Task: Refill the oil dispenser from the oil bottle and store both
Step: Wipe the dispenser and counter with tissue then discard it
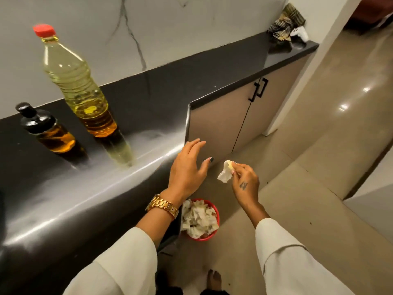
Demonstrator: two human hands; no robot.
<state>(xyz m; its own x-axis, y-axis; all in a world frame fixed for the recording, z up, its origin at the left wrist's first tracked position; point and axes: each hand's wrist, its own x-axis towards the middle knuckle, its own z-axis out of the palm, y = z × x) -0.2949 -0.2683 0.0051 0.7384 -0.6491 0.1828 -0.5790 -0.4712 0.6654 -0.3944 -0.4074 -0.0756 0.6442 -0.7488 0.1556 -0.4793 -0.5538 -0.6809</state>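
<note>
The oil bottle (pixel 78 86), clear plastic with a red cap, stands upright on the dark worktop (pixel 148 99) near the marble-patterned wall, holding yellow oil. Just beside it, to its left in the view, stands the smaller oil dispenser (pixel 47 129), with a black top and amber oil in its glass body. The two are close together but not touching.

Off the worktop's front edge, the left hand (pixel 188 167) hovers with fingers spread and relaxed, holding nothing; a gold watch (pixel 162 206) sits on its wrist. The right hand (pixel 244 179) is to its right, well apart from both bottles, and pinches a crumpled white tissue (pixel 225 172) between fingertips and thumb.

Below the hands, on the tiled floor, a red bin (pixel 200 219) is filled with crumpled white paper. Beige cabinet doors with black handles (pixel 258 90) run under the worktop. At the worktop's far end lie a patterned cloth (pixel 285 22) and a white object, too small to make out.
</note>
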